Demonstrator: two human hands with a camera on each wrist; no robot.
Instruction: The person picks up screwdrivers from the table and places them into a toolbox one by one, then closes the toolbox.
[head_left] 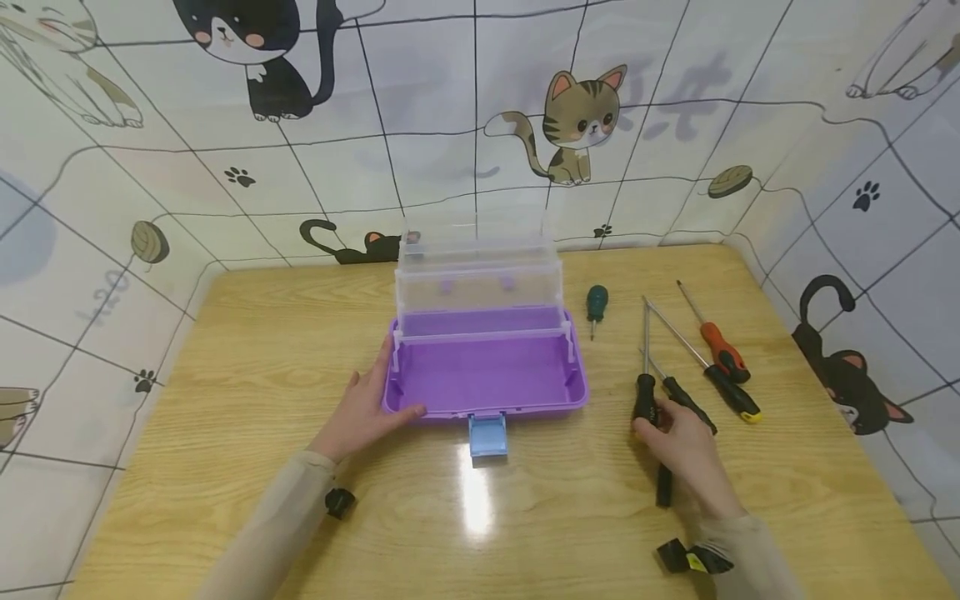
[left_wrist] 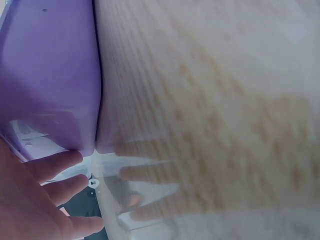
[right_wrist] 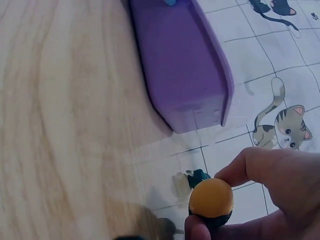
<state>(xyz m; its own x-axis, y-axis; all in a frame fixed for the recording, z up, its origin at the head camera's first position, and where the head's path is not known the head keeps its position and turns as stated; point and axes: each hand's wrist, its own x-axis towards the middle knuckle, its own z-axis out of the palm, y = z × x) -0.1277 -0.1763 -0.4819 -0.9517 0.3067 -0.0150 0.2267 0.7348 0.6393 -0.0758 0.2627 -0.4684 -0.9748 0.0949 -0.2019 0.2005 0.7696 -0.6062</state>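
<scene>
A purple toolbox (head_left: 487, 375) stands with its clear lid (head_left: 476, 250) raised and its light blue latch (head_left: 488, 436) hanging at the front. My left hand (head_left: 367, 412) rests against its left side, fingers spread in the left wrist view, thumb at the front rim. To the right, my right hand (head_left: 686, 442) pinches a black-handled screwdriver (head_left: 645, 396) between thumb and fingers, shaft pointing away. In the right wrist view the handle shows a round yellow end (right_wrist: 212, 198). Beside that hand lies another black-handled screwdriver (head_left: 688, 404), partly covered by it.
Right of the toolbox lie a short green screwdriver (head_left: 597, 302), a red-and-black screwdriver (head_left: 724, 350) and a long black one with a yellow tip (head_left: 733, 393). A black handle-like piece (head_left: 663, 486) shows below the right hand. A cat-patterned backdrop (head_left: 450, 167) surrounds the wooden table (head_left: 262, 358).
</scene>
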